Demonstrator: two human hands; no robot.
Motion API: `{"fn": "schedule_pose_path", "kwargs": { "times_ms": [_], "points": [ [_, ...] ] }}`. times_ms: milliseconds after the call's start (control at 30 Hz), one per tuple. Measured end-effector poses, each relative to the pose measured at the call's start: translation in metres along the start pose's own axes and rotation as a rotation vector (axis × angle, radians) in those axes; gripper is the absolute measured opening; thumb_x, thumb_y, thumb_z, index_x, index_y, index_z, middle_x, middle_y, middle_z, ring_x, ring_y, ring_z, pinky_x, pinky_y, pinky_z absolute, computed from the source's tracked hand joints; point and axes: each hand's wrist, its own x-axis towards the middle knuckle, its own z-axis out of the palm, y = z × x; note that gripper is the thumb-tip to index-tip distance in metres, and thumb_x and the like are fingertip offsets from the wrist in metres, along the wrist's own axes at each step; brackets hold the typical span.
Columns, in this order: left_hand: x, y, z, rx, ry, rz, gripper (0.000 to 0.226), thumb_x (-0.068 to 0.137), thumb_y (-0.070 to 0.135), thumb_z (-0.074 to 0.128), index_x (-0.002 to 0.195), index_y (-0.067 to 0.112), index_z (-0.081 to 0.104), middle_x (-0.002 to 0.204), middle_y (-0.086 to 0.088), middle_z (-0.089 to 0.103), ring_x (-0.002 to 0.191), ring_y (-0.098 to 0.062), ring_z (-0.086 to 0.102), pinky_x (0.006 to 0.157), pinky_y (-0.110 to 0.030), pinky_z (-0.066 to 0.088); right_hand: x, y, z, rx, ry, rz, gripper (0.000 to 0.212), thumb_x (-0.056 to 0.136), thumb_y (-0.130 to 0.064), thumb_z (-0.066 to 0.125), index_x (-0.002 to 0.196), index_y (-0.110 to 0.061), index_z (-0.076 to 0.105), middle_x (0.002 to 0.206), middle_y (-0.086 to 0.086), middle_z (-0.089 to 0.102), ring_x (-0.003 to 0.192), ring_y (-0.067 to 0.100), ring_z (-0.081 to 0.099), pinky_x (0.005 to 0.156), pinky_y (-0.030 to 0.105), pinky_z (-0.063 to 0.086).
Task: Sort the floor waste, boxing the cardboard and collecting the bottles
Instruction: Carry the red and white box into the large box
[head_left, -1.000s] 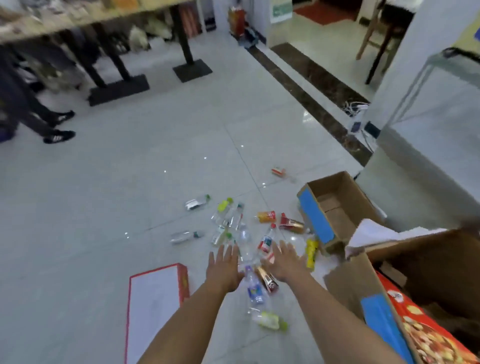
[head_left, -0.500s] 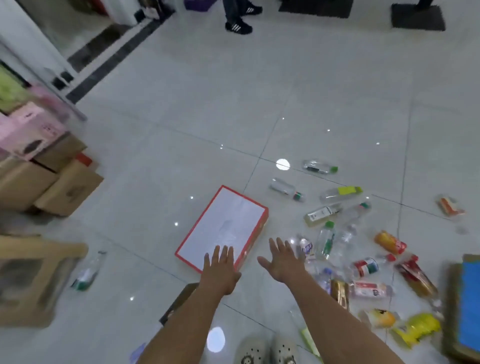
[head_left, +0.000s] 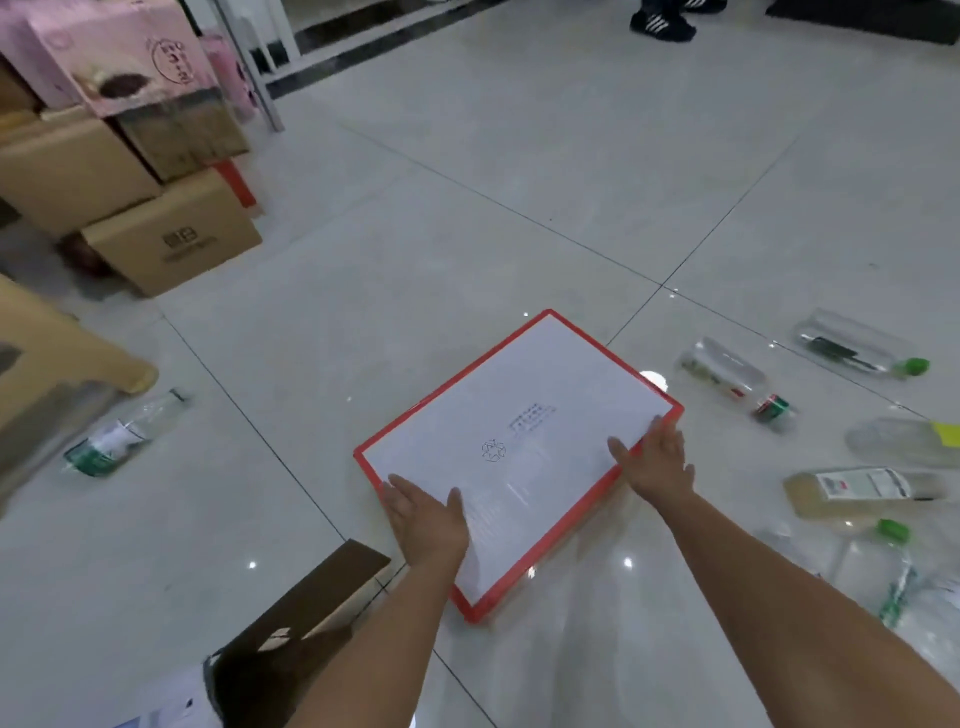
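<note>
A flat white cardboard box with red edges (head_left: 519, 431) lies on the tiled floor in front of me. My left hand (head_left: 428, 519) rests flat on its near left corner, fingers straight. My right hand (head_left: 657, 460) lies against its right edge, fingers extended over the rim. Several plastic bottles lie on the floor to the right, among them a clear one with a green cap (head_left: 857, 351), one with a red and green label (head_left: 732, 376) and a beige one (head_left: 857, 493). Another bottle (head_left: 122, 434) lies alone at the left.
Stacked brown cartons (head_left: 166, 239) and a pink box (head_left: 109, 52) stand at the far left. A dark flattened cardboard piece (head_left: 306, 608) lies near my left forearm. Another person's black shoes (head_left: 662, 23) show at the top. A tan stool leg (head_left: 67, 348) is at the left edge.
My view has swung left and closer to the flat box. Both hands, previously hovering open above the floor, have come down onto the box's left corner and right edge.
</note>
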Motion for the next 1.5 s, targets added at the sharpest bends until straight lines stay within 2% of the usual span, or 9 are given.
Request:
{"fn": "schedule_pose_path", "kwargs": {
  "times_ms": [267,500,600,833,933,1033,1167,1367,1500],
  "points": [
    [0.028,-0.017,0.030,-0.166,0.258,0.017,0.097,0.090,0.050,0.054,0.153,0.009,-0.006,0.162,-0.009,-0.006,0.149,-0.031,0.007,0.115,-0.042,0.028,0.062,0.017,0.019,0.019,0.168,-0.087,0.091,0.089,-0.055,0.048,0.153,-0.012,-0.002,0.161,0.004,-0.007,0.149,0.025,0.002,0.118,0.053,0.003],
    [0.033,-0.023,0.022,-0.792,0.012,-0.342,0.075,0.082,0.044,0.070,0.140,0.008,0.037,0.136,-0.015,0.051,0.123,-0.037,0.052,0.104,-0.050,0.042,0.076,0.021,-0.003,0.105,0.110,-0.055,0.096,0.084,-0.053,0.060,0.153,-0.013,0.005,0.159,0.009,0.007,0.146,0.032,0.017,0.118,0.051,0.011],
    [0.027,-0.024,0.012,-0.856,-0.048,-0.358,0.070,0.080,0.040,0.074,0.137,0.010,0.045,0.134,-0.012,0.055,0.121,-0.036,0.053,0.104,-0.050,0.042,0.072,0.026,-0.015,0.221,0.099,0.080,0.092,0.080,-0.050,0.068,0.149,-0.008,0.024,0.150,0.016,0.016,0.141,0.036,0.022,0.112,0.048,0.031],
    [-0.053,0.025,-0.081,-0.797,-0.142,-0.346,0.046,0.090,0.024,0.066,0.130,0.005,0.051,0.129,-0.015,0.058,0.117,-0.037,0.054,0.104,-0.048,0.043,-0.021,0.048,-0.098,0.519,0.134,0.328,0.072,0.072,-0.044,0.077,0.122,-0.007,0.042,0.131,0.019,0.043,0.122,0.036,0.043,0.103,0.049,0.041],
    [-0.099,0.074,-0.142,-0.734,-0.209,-0.265,0.045,0.088,0.026,0.069,0.125,0.006,0.054,0.125,-0.014,0.061,0.110,-0.037,0.058,0.101,-0.050,0.046,-0.082,0.047,-0.169,0.755,0.163,0.388,0.059,0.073,-0.028,0.080,0.111,-0.004,0.041,0.117,0.019,0.055,0.099,0.031,0.056,0.082,0.042,0.051],
    [-0.148,0.135,-0.206,-0.660,-0.279,-0.174,0.044,0.086,0.024,0.072,0.123,0.005,0.056,0.122,-0.015,0.063,0.101,-0.035,0.060,0.096,-0.050,0.049,-0.150,0.047,-0.246,0.879,0.193,0.412,0.052,0.074,-0.016,0.080,0.111,0.005,0.050,0.112,0.020,0.061,0.090,0.028,0.059,0.065,0.031,0.046],
    [-0.227,0.230,-0.289,-0.550,-0.408,0.002,0.042,0.087,0.018,0.071,0.123,0.001,0.058,0.121,-0.017,0.063,0.097,-0.033,0.060,0.091,-0.045,0.049,-0.261,0.046,-0.347,1.016,0.256,0.469,0.042,0.078,-0.009,0.075,0.114,0.001,0.056,0.105,0.015,0.062,0.090,0.027,0.059,0.062,0.028,0.048],
    [-0.369,0.362,-0.364,-0.241,-0.608,0.290,0.043,0.089,0.024,0.068,0.124,0.002,0.056,0.120,-0.016,0.064,0.103,-0.038,0.062,0.096,-0.049,0.050,-0.446,0.061,-0.458,1.216,0.466,0.664,0.045,0.076,-0.006,0.076,0.117,-0.002,0.061,0.116,0.017,0.065,0.097,0.029,0.060,0.091,0.042,0.051],
    [-0.475,0.415,-0.359,-0.045,-0.775,0.550,0.039,0.087,0.017,0.069,0.119,-0.002,0.059,0.116,-0.017,0.066,0.102,-0.036,0.065,0.091,-0.043,0.053,-0.570,0.075,-0.479,1.423,0.747,0.837,0.043,0.082,0.001,0.070,0.122,0.007,0.054,0.113,0.015,0.060,0.094,0.026,0.054,0.060,0.020,0.049]
  ]
}}
